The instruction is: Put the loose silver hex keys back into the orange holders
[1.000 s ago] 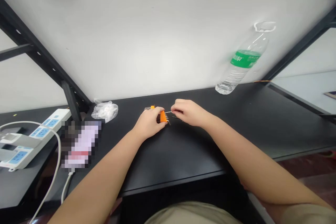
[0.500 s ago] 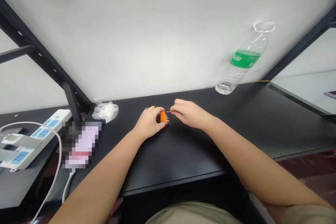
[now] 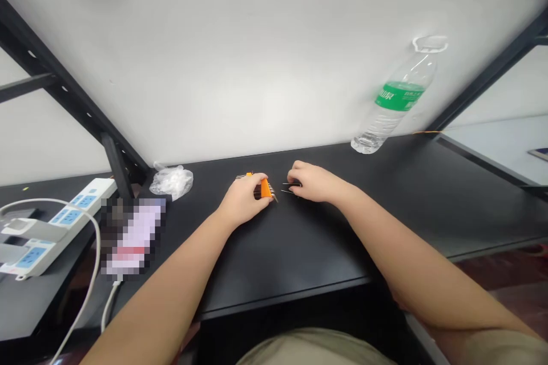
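My left hand (image 3: pixel 245 197) is wrapped around an orange hex key holder (image 3: pixel 266 188) on the black table. Several metal hex keys stick out of the holder on both sides of my fingers. To its right, my right hand (image 3: pixel 314 181) is low over the tabletop, with a gap between thumb and curled fingers. One thin hex key (image 3: pixel 287 184) shows in that gap, apart from the holder. Just below it a second hex key (image 3: pixel 287 191) lies almost parallel, its right end by my thumb. My palm hides any contact with them.
A crumpled clear plastic bag (image 3: pixel 172 182) lies at the back left. Nearer are a pixelated phone (image 3: pixel 135 236) with a white cable and a white power strip (image 3: pixel 64 225). A large water bottle (image 3: pixel 396 97) stands against the wall at right. Black metal frames flank the table (image 3: pixel 282 262).
My right hand has drawn a little to the right, away from the holder, bringing one hex key clear of it. Its fingers have parted. My left hand has stayed on the holder.
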Demonstrator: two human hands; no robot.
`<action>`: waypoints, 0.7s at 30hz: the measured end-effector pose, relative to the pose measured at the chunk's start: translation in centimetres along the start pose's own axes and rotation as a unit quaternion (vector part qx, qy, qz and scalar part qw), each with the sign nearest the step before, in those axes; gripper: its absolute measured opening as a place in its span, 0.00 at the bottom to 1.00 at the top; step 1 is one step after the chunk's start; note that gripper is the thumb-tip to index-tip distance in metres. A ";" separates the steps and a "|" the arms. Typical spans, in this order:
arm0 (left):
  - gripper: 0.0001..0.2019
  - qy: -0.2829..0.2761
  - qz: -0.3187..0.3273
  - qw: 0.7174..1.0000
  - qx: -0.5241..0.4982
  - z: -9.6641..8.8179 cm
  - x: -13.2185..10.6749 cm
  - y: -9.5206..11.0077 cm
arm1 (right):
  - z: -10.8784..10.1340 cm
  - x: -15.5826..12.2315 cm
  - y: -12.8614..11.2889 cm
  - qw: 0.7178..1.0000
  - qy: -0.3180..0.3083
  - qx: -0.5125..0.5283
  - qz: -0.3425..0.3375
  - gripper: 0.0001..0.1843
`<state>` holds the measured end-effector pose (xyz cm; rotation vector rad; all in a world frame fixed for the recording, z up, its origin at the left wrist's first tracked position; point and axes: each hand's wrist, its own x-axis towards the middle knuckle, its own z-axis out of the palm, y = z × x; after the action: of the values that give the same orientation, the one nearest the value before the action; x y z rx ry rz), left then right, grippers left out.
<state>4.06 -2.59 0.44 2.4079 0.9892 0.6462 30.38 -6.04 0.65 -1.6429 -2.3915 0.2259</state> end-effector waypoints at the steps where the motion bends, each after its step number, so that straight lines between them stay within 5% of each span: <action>1: 0.23 0.000 0.000 1.000 -0.004 0.0 0.0 0.0 | 0.0 -0.1 -0.3 1.000 -0.018 -0.001 0.000 0.02; 6: 0.23 0.000 0.002 1.000 -0.015 0.1 0.0 -0.2 | 0.2 -0.2 -2.0 0.997 -0.066 -0.031 0.013 0.06; 21: 0.21 -0.009 0.017 1.000 -0.003 -0.2 0.0 0.2 | -1.1 0.0 -3.3 0.983 0.081 0.154 -0.065 0.11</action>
<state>4.06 -2.69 0.71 2.4249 0.9403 0.6374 27.73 -7.27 2.59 -1.3111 -2.2018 0.3999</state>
